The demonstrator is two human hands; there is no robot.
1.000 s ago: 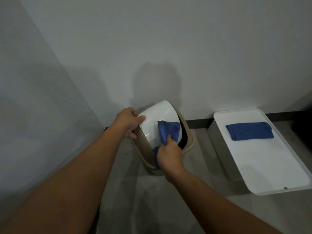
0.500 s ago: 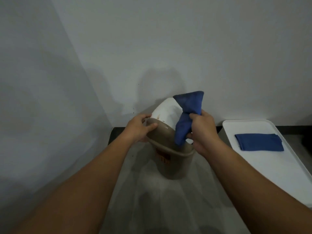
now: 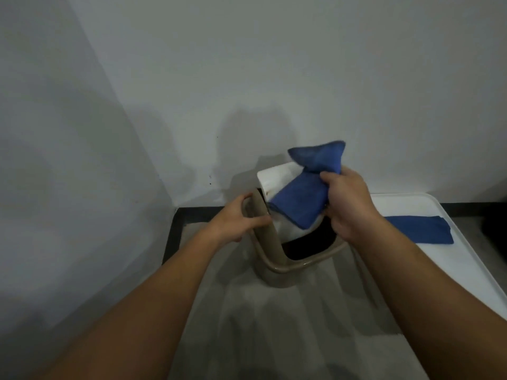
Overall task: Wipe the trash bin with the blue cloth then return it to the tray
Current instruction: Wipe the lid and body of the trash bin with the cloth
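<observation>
A tan trash bin (image 3: 274, 259) with a white swing lid (image 3: 277, 175) stands on the floor in a corner. My left hand (image 3: 236, 219) grips the bin's left rim. My right hand (image 3: 347, 204) is closed on a bunched blue cloth (image 3: 304, 201), which rests against the tilted white lid above the bin's dark opening. One end of the cloth sticks up above my fingers. A white tray (image 3: 466, 264) lies to the right of the bin.
A second blue cloth (image 3: 422, 229), folded flat, lies on the tray, partly hidden by my right forearm. White walls meet in a corner behind the bin, with a dark baseboard (image 3: 171, 237) along the grey floor.
My right hand came up out of the bin's opening with the cloth and now holds it against the lid. My left hand shifted from the lid to the bin's rim.
</observation>
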